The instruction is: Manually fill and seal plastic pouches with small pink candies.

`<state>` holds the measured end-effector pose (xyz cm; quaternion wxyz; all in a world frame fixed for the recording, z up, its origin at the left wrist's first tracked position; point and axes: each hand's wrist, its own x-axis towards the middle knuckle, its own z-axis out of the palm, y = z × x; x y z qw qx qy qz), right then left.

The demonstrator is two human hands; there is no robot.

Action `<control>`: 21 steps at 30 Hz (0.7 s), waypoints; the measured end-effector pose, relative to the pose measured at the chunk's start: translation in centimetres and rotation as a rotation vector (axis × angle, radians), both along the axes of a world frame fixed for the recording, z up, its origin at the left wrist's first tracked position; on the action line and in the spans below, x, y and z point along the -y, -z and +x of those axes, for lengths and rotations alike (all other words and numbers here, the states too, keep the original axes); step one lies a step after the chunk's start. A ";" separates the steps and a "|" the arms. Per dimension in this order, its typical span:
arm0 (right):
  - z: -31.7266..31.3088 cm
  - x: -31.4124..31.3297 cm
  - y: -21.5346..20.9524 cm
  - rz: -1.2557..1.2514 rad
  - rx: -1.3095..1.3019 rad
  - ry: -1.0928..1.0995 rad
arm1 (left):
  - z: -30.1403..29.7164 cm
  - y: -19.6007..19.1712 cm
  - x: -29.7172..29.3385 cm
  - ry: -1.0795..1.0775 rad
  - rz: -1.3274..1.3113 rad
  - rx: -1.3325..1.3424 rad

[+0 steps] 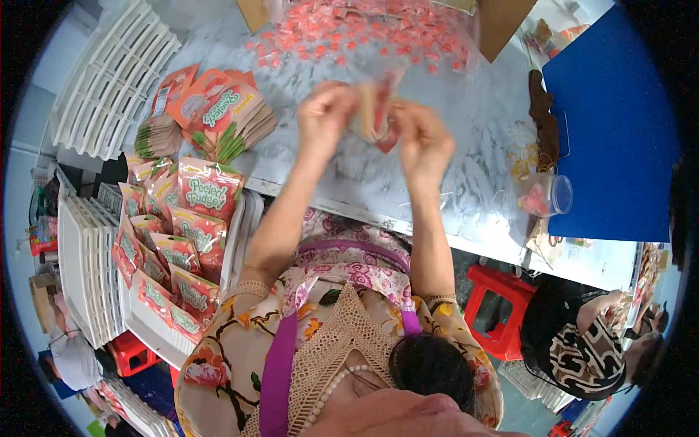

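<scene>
Above the marbled tabletop [466, 167], a small red and tan pouch [380, 109] hangs between my two hands, blurred by motion. My left hand [324, 120] is closed on its left edge, the fingers pinched together. Closed on the pouch's right side is my right hand [424, 138]. What the pouch contains cannot be made out. Flat pouches [218, 109] of the same colours lie fanned in a stack left of my left hand. Beyond my hands spreads a heap of small pink wrapped pieces [364, 36].
Plump filled pouches [193, 240] fill a white tray [156, 324] at my left. White plastic racks [109, 80] stand at the far left. A blue panel [611, 138], a clear jar [559, 195] and rubber bands [528, 156] are on the right. Red stools [499, 313] stand below the table.
</scene>
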<state>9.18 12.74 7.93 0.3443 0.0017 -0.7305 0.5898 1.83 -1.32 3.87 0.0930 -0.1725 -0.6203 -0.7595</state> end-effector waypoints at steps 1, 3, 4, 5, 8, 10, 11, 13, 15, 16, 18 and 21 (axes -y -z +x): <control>0.0 0.5 -0.4 0.001 0.001 -0.001 | 0.4 -0.1 -0.6 -0.001 0.001 0.001; 0.4 1.3 -1.9 0.371 -0.071 0.081 | 1.1 -1.0 -1.2 -0.020 0.140 -0.060; 0.4 0.3 -1.6 0.372 -0.061 0.077 | 1.2 -1.6 0.0 -0.025 0.160 0.267; 0.3 -1.5 -1.3 0.285 0.005 0.097 | 0.7 -1.2 1.0 -0.031 0.163 0.274; -1.0 -1.9 0.0 0.165 0.080 0.131 | -1.0 -0.4 1.5 -0.038 0.444 0.214; -1.2 -0.7 0.6 0.129 0.095 0.142 | -0.2 -0.7 0.7 -0.034 0.367 0.198; -0.8 0.8 -0.2 0.273 0.040 0.071 | 0.5 -1.0 0.4 -0.033 0.286 0.177; -0.5 1.4 -0.1 0.410 -0.004 -0.004 | 0.7 -1.0 0.8 -0.107 0.117 0.072; -1.2 -1.1 0.4 -0.038 -0.047 0.028 | -0.7 -0.4 3.4 -0.002 0.309 0.329; -1.0 -3.0 0.2 0.174 0.213 0.102 | -0.4 -0.4 3.4 0.013 0.280 0.259; -0.7 -2.6 0.2 0.134 0.192 0.132 | -1.0 0.2 4.3 0.118 0.286 0.299; -0.6 -2.1 0.0 0.090 0.153 0.118 | -0.3 -3.0 4.6 0.252 0.251 0.334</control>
